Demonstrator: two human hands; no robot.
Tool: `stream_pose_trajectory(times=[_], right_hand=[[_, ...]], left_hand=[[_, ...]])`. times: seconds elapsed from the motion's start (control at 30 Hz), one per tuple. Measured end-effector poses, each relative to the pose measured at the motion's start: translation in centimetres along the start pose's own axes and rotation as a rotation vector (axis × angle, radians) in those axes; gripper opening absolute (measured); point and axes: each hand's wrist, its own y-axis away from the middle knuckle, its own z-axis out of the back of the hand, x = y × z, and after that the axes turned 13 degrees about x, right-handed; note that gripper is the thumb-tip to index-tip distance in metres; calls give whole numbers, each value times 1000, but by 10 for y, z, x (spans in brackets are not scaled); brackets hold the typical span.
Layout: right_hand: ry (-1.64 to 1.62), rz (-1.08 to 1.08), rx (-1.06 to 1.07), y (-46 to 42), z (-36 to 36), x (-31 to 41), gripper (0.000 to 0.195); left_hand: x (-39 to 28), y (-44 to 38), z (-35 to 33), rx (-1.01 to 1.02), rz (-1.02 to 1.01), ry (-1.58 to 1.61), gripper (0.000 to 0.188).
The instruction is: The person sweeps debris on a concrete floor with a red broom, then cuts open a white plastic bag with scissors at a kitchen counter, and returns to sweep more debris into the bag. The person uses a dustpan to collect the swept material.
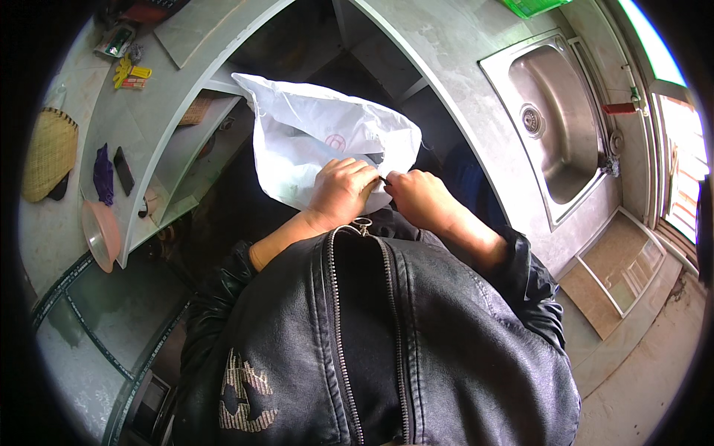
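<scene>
A large white sack [334,125], seemingly woven plastic with frayed edges and a faint red mark, spreads out in front of my body. My left hand [345,187] lies over its near edge with the fingers bent around the material. Close beside it, my right hand [421,198] has its fingers closed on a small dark object [384,180], which reaches toward the left hand's fingertips. Most of that object is hidden by the fingers, so its kind is unclear. Both hands are just beyond the open zip of a black jacket [468,318].
A grey counter [468,61] wraps around me. To the right is a stainless-steel sink [558,128]. On the left are a phone [124,170], a purple cloth [103,175], a pink bowl [101,235] and a woven basket [50,155]. Shelves [201,134] stand below the counter.
</scene>
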Motion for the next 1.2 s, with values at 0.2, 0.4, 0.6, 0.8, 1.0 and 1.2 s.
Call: stream_pose_trajectory(times=[0.2,0.4,0.6,0.8,1.0,1.2], right_hand=[[56,-1,36,6,-2,-1,11],[11,-38,36,8,-9,7,10],[28,-74,35,-2,-11,9,14],[-532,105,-215,17,8,-10,29],[-414,204,56,-9,29,-11,30],[-296,392,-172,2,22,-17,23]], left_hand=[[2,4,-1,-8,-11,-31,4],[3,4,0,-67,-28,-53,4],[2,3,2,-54,-103,-105,9],[1,7,13,-149,-4,-46,15],[2,4,21,-54,-145,23,16],[9,8,35,124,-317,-211,7]])
